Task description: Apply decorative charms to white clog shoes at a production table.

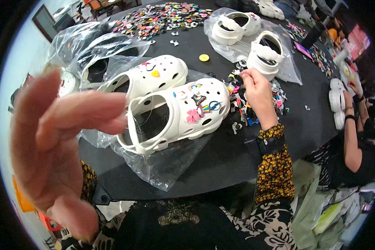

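My left hand (54,154) is raised close to the camera, blurred, its fingers apart and nothing in them. Past its fingertips lies a white clog (204,100) on a clear plastic bag (166,166), its strap toward my left hand. Small shoe charms sit in its holes, among them a pink flower (193,116) and a rainbow. Beside it on the far side is a second white clog (166,68) with a yellow charm. My right hand (259,93) is over a pile of loose charms (246,109), fingers pinched together; what they hold, if anything, is hidden.
More white clogs (266,56) rest on a plastic bag beyond my right hand. A large heap of colourful charms (162,18) covers the far side of the black table (154,183). A yellow button-like disc (204,58) lies mid-table. At right, another person's hands (349,98) are by white clogs.
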{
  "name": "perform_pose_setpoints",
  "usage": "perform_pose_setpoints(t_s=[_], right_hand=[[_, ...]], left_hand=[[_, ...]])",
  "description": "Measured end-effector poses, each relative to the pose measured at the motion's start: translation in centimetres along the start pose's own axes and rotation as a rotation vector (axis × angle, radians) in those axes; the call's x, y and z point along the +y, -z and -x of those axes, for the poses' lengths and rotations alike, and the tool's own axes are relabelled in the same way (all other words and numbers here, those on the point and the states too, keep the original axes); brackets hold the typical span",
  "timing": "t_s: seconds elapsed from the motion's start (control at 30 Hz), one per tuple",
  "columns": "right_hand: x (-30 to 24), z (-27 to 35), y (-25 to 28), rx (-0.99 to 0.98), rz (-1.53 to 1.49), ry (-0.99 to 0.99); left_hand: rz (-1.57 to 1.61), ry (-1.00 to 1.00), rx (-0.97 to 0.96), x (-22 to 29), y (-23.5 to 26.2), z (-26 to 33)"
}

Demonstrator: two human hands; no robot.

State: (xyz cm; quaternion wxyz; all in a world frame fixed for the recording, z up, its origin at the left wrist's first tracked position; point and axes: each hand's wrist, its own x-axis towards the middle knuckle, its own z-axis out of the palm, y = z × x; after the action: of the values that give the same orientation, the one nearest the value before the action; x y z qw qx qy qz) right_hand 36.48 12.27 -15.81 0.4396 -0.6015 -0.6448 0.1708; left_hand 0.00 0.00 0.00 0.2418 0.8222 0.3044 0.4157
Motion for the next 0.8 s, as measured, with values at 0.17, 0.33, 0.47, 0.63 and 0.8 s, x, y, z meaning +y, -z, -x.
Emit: perform_pose_setpoints(t_s=[0.17,0.33,0.47,0.63,0.8], right_hand=[[-0.8,0.1,0.3,0.022,-0.034,-0.004],[-0.9,-0.7,0.3,0.077,0.019,0.015],[-1.0,0.5,0.7,0.045,-0.021,0.008],[-1.3,1.3,-0.2,0.004,-0.046,0.038],[-1.0,0.7,1.2,0.056,-0.047,0.082]], left_hand=[[0.061,1.114,0.143,3.8,-0.4,-3.4],[-0.239,0.327,0.108,3.7,-1.0,-4.1],[-0.181,0.313,0.165,3.0,-0.7,-4.7],[-0.178,0.346,0.213,2.3,0.1,-5.2],[-0.074,0.465,0.177,2.3,0.1,-5.0]])
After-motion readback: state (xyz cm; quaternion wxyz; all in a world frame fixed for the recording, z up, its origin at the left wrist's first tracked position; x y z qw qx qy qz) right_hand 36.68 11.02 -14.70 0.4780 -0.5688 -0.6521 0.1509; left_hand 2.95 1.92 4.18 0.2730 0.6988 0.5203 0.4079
